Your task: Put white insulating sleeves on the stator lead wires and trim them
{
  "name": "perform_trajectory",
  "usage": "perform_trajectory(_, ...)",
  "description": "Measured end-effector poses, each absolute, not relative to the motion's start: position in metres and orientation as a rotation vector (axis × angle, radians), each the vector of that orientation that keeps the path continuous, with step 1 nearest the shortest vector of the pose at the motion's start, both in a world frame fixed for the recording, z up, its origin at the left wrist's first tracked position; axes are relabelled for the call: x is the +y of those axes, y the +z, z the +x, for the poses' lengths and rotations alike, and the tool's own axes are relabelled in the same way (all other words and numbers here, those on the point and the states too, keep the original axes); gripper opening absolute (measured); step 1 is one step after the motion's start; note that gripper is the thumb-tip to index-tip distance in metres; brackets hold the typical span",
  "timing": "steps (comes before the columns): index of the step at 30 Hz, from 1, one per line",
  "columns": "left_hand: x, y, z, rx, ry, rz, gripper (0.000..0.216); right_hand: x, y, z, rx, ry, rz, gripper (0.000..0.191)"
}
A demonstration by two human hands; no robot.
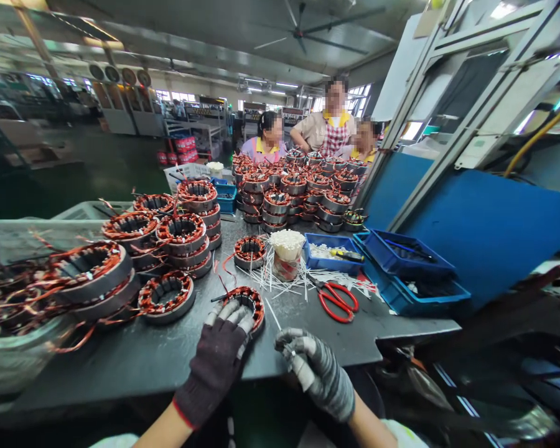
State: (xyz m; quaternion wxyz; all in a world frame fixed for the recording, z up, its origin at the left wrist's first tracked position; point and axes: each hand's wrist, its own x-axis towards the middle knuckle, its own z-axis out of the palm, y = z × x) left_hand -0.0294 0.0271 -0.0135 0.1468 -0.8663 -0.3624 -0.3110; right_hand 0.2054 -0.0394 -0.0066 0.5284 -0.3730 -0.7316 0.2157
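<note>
My left hand [219,351], in a dark glove with pale fingertips, lies over the near rim of a motor stator [248,303] with copper windings on the dark worktable [158,354]. The fingers curl onto the ring and hold it. My right hand [315,367], in a grey glove, is closed near the table's front edge. It pinches a thin white strip that runs up toward the stator.
Stacks of wound stators [182,236] fill the left and far table. A jar of white strips [287,254], loose strips, red scissors [338,300] and blue bins [404,255] sit to the right. Three people [329,127] stand at the far end. A blue machine panel [485,224] rises on the right.
</note>
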Motion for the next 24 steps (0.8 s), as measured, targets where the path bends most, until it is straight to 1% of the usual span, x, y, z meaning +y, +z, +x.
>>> perform_trajectory(2, 0.028, -0.011, -0.032, -1.020, -0.861, -2.518, 0.057, -0.041, -0.016, 0.206, -1.717, 0.535, -0.929, 0.016)
perform_trajectory(5, 0.030, -0.006, -0.035, -0.981, -0.850, -2.570, 0.056, -0.043, -0.026, 0.209, -1.704, 0.515, -0.991, 0.016)
perform_trajectory(9, 0.031, 0.001, -0.038, -0.997, -0.807, -2.659, 0.050, -0.053, -0.017, 0.210, -1.592, 0.563, -0.973, 0.017)
perform_trajectory(13, 0.032, 0.004, -0.037, -1.039, -0.706, -2.777, 0.034, -0.069, -0.005, 0.207, -1.619, 0.646, -0.924, 0.013)
perform_trajectory(15, 0.033, 0.001, -0.035, -1.086, -0.703, -2.797, 0.030, -0.076, -0.007, 0.203, -1.626, 0.658, -0.951, 0.013)
perform_trajectory(21, 0.031, -0.004, -0.032, -1.203, -0.710, -2.783, 0.028, -0.089, -0.015, 0.190, -1.621, 0.771, -0.947, 0.020)
perform_trajectory(24, 0.030, -0.003, -0.030, -1.199, -0.742, -2.774, 0.027, -0.086, -0.014, 0.187, -1.623, 0.819, -0.924, 0.020)
